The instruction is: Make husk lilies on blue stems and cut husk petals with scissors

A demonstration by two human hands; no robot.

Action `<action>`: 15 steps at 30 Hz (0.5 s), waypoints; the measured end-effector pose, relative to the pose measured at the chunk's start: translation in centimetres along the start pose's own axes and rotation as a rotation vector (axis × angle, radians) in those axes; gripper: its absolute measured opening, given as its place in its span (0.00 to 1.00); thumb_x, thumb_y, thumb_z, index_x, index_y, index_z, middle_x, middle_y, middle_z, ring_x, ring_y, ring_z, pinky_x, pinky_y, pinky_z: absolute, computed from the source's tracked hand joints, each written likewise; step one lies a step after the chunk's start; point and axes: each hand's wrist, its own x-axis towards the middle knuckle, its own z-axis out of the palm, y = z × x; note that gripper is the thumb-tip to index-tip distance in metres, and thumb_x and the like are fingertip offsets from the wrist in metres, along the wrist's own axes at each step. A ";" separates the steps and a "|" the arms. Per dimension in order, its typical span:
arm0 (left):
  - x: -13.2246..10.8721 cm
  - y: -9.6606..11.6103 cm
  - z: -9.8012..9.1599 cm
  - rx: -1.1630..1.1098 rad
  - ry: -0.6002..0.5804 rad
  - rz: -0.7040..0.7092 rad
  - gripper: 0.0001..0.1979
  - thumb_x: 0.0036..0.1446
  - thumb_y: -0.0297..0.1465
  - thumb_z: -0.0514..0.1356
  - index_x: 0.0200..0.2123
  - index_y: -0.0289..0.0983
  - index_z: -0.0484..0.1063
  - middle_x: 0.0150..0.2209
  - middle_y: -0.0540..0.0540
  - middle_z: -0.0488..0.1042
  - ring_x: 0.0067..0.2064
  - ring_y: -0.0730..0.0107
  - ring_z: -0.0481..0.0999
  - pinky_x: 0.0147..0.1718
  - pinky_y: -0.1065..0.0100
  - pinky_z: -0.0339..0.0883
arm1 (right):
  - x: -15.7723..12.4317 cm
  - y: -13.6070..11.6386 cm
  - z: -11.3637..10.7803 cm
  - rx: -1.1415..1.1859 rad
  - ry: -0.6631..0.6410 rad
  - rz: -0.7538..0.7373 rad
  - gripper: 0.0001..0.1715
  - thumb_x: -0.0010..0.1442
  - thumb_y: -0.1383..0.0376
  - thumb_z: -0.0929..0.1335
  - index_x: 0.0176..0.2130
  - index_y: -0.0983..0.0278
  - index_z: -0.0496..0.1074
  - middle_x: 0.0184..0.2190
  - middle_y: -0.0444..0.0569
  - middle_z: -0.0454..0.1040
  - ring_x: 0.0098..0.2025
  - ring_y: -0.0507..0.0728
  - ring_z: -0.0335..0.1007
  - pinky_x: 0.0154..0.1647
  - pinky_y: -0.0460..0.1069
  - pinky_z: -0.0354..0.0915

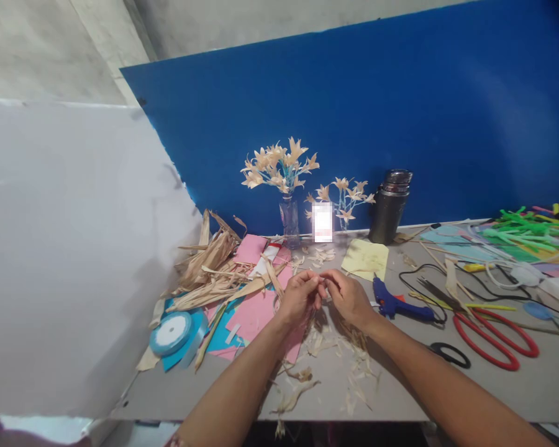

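My left hand (302, 297) and my right hand (347, 297) meet over the middle of the table, fingertips pinched together. Whatever lies between the fingers is too small and too hidden to name. Pale scraps of dried husk (323, 341) are scattered below and in front of the hands. To the left spreads a heap of dried corn husks (218, 267) on pink paper (256, 316). Close to my right hand lies a blue glue gun (403, 307), with a yellow paper (366, 257) behind it.
Behind stand a glass vase (289, 220) of husk flowers (279, 164), smaller flowers (347, 192) and a dark flask (390, 208). Red-handled scissors (489, 335), black-handled scissors (451, 355), cords and green pipe cleaners (517, 230) lie right. A ribbon roll (171, 332) lies left. A blue panel (354, 112) rises behind.
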 end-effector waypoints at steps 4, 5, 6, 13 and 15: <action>-0.2 -0.3 0.1 0.034 0.009 -0.029 0.11 0.55 0.38 0.56 0.25 0.38 0.61 0.15 0.54 0.67 0.13 0.78 0.61 0.14 0.75 0.50 | 0.0 -0.3 -0.3 0.013 -0.033 -0.011 0.13 0.67 0.64 0.61 0.42 0.61 0.74 0.33 0.47 0.79 0.34 0.59 0.74 0.35 0.49 0.61; -0.3 -0.5 0.1 0.054 0.012 -0.033 0.12 0.56 0.38 0.55 0.24 0.39 0.60 0.14 0.55 0.66 0.12 0.78 0.60 0.13 0.75 0.49 | 0.0 -0.4 -0.3 0.032 -0.035 -0.009 0.13 0.67 0.64 0.61 0.41 0.60 0.74 0.33 0.47 0.79 0.34 0.58 0.74 0.35 0.49 0.61; -0.4 -0.7 0.1 0.076 0.012 -0.035 0.13 0.56 0.38 0.55 0.24 0.38 0.61 0.14 0.55 0.66 0.12 0.79 0.59 0.13 0.75 0.48 | 0.0 -0.4 -0.4 0.060 -0.033 -0.007 0.13 0.67 0.63 0.61 0.40 0.61 0.74 0.32 0.46 0.79 0.33 0.58 0.74 0.35 0.49 0.61; -0.4 -0.9 0.2 0.177 -0.004 -0.022 0.19 0.57 0.46 0.59 0.25 0.36 0.66 0.17 0.49 0.73 0.12 0.78 0.64 0.13 0.75 0.50 | 0.2 -0.5 -0.4 0.121 -0.018 0.003 0.15 0.69 0.60 0.61 0.36 0.61 0.73 0.28 0.45 0.76 0.30 0.57 0.72 0.34 0.49 0.60; -0.4 -0.7 0.3 0.183 0.015 0.010 0.17 0.53 0.44 0.63 0.28 0.35 0.67 0.22 0.49 0.76 0.14 0.79 0.66 0.15 0.76 0.53 | 0.2 -0.5 -0.4 0.093 0.030 0.018 0.13 0.67 0.61 0.61 0.38 0.61 0.74 0.31 0.46 0.77 0.32 0.57 0.72 0.35 0.49 0.61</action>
